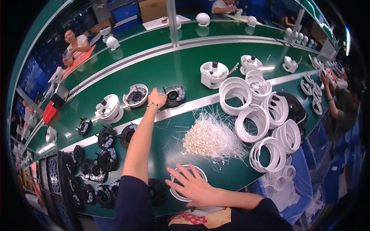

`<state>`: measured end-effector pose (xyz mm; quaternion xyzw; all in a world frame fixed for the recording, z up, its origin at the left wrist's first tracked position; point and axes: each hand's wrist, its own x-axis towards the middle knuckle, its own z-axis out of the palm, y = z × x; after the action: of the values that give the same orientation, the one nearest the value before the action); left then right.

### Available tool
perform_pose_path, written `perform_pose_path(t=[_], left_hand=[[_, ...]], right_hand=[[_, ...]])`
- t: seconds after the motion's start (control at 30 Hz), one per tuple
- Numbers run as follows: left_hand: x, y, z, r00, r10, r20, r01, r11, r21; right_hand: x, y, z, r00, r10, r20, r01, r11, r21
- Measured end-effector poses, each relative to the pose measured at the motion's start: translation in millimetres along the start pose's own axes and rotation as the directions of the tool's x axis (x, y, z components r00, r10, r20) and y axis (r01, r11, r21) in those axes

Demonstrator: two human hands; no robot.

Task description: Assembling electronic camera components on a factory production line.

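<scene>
My left hand (156, 99) reaches across the bench to a black round part with a circuit board (174, 96). Its fingers are curled at that part's left edge, some of them hidden. Just left of the hand, a white round housing (135, 95) holds a similar black part. Close to my body, my right hand (197, 189) lies with fingers spread over a white plastic ring (179, 195), covering the ring's right side. Beside this ring, a black round part (156, 191) lies partly behind my left arm.
A heap of small pale connectors with clear strands (210, 136) lies mid-bench. Stacked white rings (252, 123) stand to its right. Several black round parts (107, 158) fill the left side. White housings (214, 73) sit on the green belt (185, 61). Co-workers (79, 44) sit beyond.
</scene>
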<state>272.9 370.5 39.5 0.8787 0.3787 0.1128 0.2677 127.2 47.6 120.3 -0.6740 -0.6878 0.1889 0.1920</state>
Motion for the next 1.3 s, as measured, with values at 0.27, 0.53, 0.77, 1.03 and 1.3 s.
perform_pose_path(t=[0.27, 0.53, 0.77, 1.03, 1.3], left_hand=[[-36.9, 35.9, -11.1, 0.999, 0.027, -0.047, -0.040, 0.954, -0.298], [-193.9, -3.1, -135.6, 0.998, 0.055, 0.043, 0.023, 0.332, -0.943], [-303.5, -10.0, -106.2, 0.966, -0.203, -0.160, -0.160, 0.016, -0.987], [-320.6, -8.3, -68.0, 0.993, -0.090, 0.076, 0.059, -0.175, -0.983], [-316.1, 3.5, -73.6, 0.994, -0.070, 0.090, 0.069, -0.254, -0.965]], right_hand=[[4.9, 11.8, 0.0, 0.934, 0.046, 0.355, -0.017, 0.996, -0.085], [7.7, 15.7, -18.5, 0.988, -0.097, 0.124, 0.075, 0.982, 0.173], [14.5, 18.9, -35.1, 0.766, 0.167, -0.621, 0.325, 0.733, 0.598], [33.3, 12.6, -12.7, 0.840, 0.127, -0.528, 0.127, 0.899, 0.418], [26.7, 22.5, -9.5, 0.741, 0.337, -0.581, 0.354, 0.540, 0.764]])
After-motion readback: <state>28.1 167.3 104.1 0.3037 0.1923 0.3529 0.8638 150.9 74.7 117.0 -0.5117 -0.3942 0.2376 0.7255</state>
